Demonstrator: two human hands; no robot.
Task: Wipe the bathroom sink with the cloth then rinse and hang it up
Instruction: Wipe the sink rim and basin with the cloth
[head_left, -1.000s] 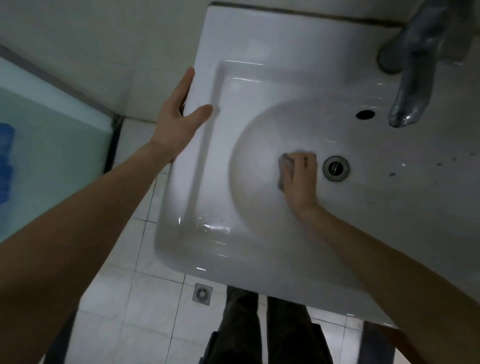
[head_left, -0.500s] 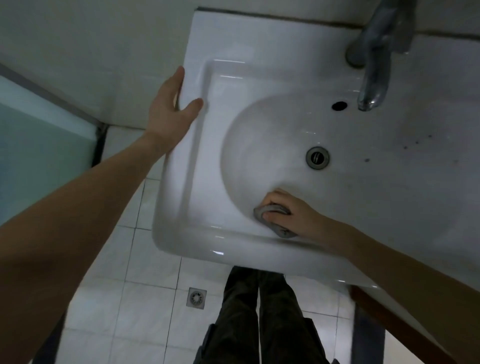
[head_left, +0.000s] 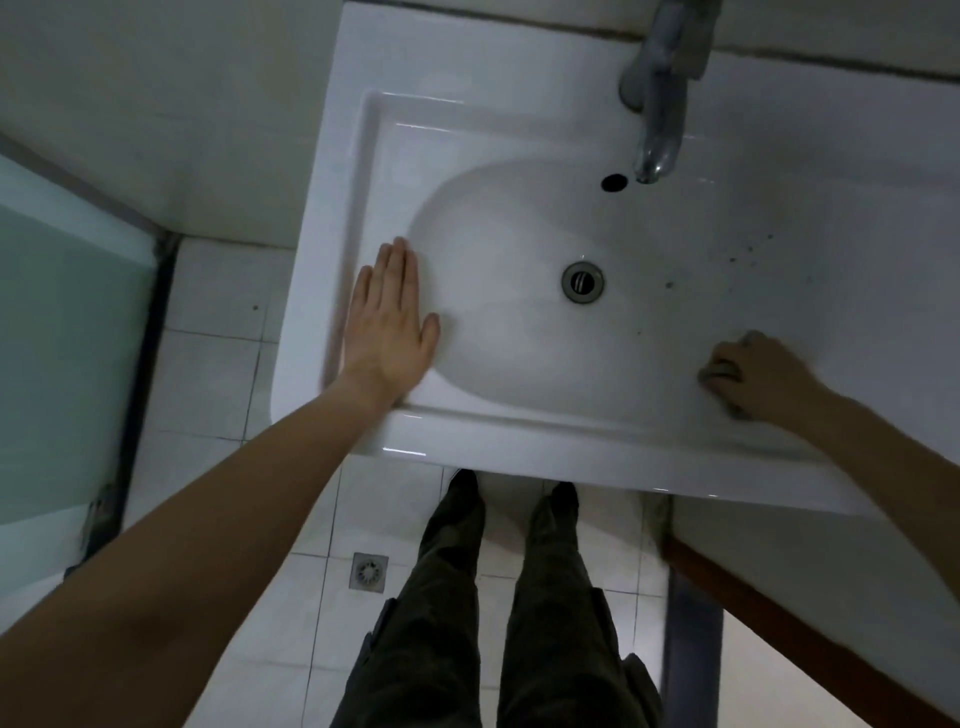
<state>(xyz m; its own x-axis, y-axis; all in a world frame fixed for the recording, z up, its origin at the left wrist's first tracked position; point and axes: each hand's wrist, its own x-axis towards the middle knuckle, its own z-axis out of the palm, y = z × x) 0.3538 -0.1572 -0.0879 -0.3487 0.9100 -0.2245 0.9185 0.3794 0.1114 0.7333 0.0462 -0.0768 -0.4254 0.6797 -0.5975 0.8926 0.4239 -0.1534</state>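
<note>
Right of the drain (head_left: 582, 281), inside the white sink (head_left: 467, 431), the right hand (head_left: 763, 374) curls over a grey cloth (head_left: 719, 373) (mostly hidden); left of the drain, the left hand (head_left: 387, 322) lies flat, fingers straight.

Grey cloth (head_left: 718, 373) on white sink (head_left: 358, 156), right side

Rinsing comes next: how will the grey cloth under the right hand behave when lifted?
Probably floppy: the cloth is bunched small under the curled fingers of the right hand, so it should sag when lifted. Likely light, since most of it hides beneath one hand. It may slide easily on the glossy sink.
</note>
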